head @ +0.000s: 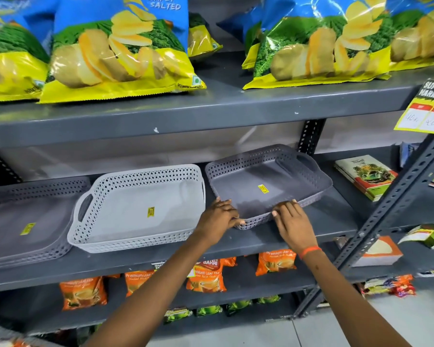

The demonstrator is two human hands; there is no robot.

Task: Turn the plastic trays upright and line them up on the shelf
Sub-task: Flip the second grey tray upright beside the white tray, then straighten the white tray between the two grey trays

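Our fingers [285,205] on the right hand [292,225] curl over the near rim of the dark grey tray [268,182], closed on it, while the fingers of the left hand [219,217] lie bent along the same rim at its near left corner, the thumb pressed against the perforated wall, so both hands grip this one tray. It sits upright on the grey shelf [248,239], its open side up, turned at an angle to the shelf edge, a yellow sticker [261,188] on its floor and a cut-out handle showing at its far right end. Just beside it on the left we see the light grey tray [140,209], also upright, with its own yellow sticker and a handle at its left end; the two nearly touch at their adjoining corners. Further left a second dark tray [28,221] lies upright, partly out of view. An orange band [309,251] circles our right wrist. Above, bags of crisps [120,48] stand on the upper shelf; below, orange tea packets [207,275] fill the lower one. A price tag [424,116] hangs at the upper right.
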